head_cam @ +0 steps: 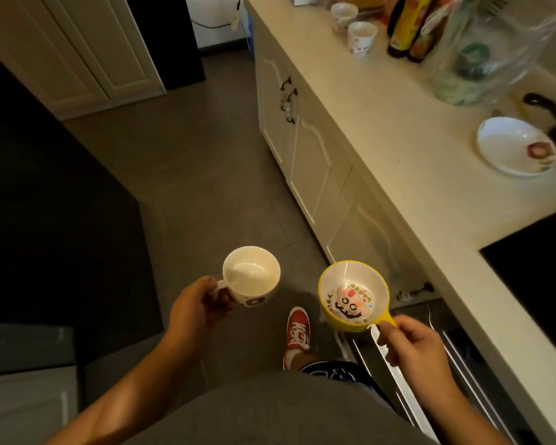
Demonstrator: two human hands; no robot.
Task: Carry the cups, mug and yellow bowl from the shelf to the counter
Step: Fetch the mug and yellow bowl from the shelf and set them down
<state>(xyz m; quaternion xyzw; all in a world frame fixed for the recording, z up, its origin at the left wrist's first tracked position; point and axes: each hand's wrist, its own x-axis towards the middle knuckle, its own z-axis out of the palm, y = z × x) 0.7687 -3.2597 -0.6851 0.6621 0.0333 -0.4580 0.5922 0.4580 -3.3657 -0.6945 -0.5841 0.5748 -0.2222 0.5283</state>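
My left hand (196, 311) grips the handle of a white mug (251, 275) with a dark print on its side, held upright over the floor. A yellow bowl (353, 295) with a white inside and a cartoon face hangs from my right hand (413, 343), which pinches its small yellow handle. Both are left of the pale counter (408, 162) and below its edge. Two white paper-style cups (361, 37) (343, 14) stand upright at the far end of the counter.
On the counter are dark sauce bottles (405, 27), a clear plastic bag (482, 49), a white plate (515, 146) and a black cooktop (540, 268). An open pull-out rack (408, 383) sits under my right hand. Cream cabinet doors (305, 149) line the counter front. A red shoe (297, 335) stands on the tiled floor.
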